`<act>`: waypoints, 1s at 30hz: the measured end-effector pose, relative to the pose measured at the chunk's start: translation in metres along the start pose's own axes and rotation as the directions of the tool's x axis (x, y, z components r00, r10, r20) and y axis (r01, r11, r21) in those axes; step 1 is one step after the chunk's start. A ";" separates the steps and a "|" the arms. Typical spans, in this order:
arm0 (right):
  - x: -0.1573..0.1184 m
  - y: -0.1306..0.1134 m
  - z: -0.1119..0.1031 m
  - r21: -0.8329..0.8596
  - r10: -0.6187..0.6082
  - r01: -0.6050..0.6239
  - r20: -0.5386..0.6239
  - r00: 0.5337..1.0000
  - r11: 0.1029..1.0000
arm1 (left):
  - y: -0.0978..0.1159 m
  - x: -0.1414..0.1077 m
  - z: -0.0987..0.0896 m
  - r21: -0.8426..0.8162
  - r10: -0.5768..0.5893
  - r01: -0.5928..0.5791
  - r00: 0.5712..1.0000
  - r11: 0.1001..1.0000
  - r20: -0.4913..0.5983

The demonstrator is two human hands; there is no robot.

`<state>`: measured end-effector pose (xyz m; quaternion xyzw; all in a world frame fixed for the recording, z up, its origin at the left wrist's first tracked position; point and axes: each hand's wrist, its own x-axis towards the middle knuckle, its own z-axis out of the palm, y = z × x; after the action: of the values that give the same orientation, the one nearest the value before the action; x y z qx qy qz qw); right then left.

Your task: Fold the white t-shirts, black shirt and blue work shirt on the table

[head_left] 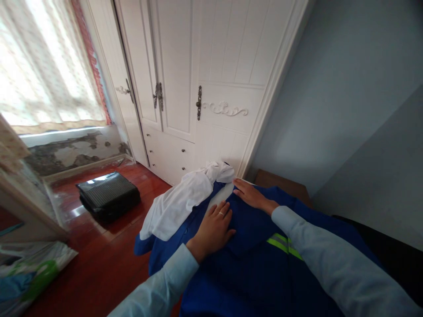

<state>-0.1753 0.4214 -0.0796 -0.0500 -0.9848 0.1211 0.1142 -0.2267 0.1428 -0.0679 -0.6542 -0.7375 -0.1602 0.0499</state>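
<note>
A dark blue work jacket [244,224] with lime-green and grey reflective strips is spread out in front of me. My left hand [214,228], a ring on one finger, lies flat on the blue cloth near its middle. Farther forward, my right hand [253,194] rests with fingers stretched out near the jacket's far edge, beside a narrow pale patch between the two hands. A crumpled white garment [185,198] is draped along the jacket's far left side. What lies under the jacket is hidden.
A white wardrobe [228,57] with dark handles stands ahead. On the red wooden floor [109,259] lies a black ribbed case [109,193]. Plastic bags [42,268] sit at lower left. A brown wooden piece [280,185] stands by the grey wall. Curtains [49,61] hang at left.
</note>
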 end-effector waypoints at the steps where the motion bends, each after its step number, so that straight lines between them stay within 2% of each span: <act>1: 0.002 -0.008 0.002 -0.010 -0.034 0.034 0.062 0.997 0.999 | 0.000 -0.002 0.003 0.002 0.009 -0.009 1.000 1.000 0.030; 3: 0.005 -0.019 0.006 -0.034 -0.028 0.035 0.187 0.982 0.999 | 0.000 -0.005 0.008 0.010 -0.007 0.006 0.998 1.000 0.063; 5: 0.008 -0.025 0.012 -0.066 0.029 -0.014 0.239 0.971 0.998 | -0.001 -0.008 0.009 0.011 -0.013 0.013 0.997 1.000 0.072; 9: 0.012 -0.023 0.020 -0.110 0.115 -0.093 0.214 0.970 0.990 | -0.001 -0.017 0.009 0.011 0.006 -0.007 0.997 1.000 0.081; 19: 0.018 -0.026 0.019 -0.189 0.271 -0.238 0.173 0.947 0.953 | 0.005 -0.045 0.012 0.067 0.040 -0.038 0.999 0.997 -0.017; 27: 0.019 -0.032 0.018 -0.241 0.370 -0.327 0.159 0.915 0.914 | 0.015 -0.084 0.019 0.148 0.062 -0.046 0.993 0.988 -0.102; 30: 0.017 -0.037 0.019 -0.277 0.412 -0.371 0.108 0.905 0.886 | 0.018 -0.096 0.021 0.174 0.051 -0.030 0.991 0.984 -0.120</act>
<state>-0.1990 0.3841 -0.0843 -0.2520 -0.9675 0.0202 -0.0014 -0.1928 0.0602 -0.1119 -0.6510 -0.7306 -0.1353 0.1553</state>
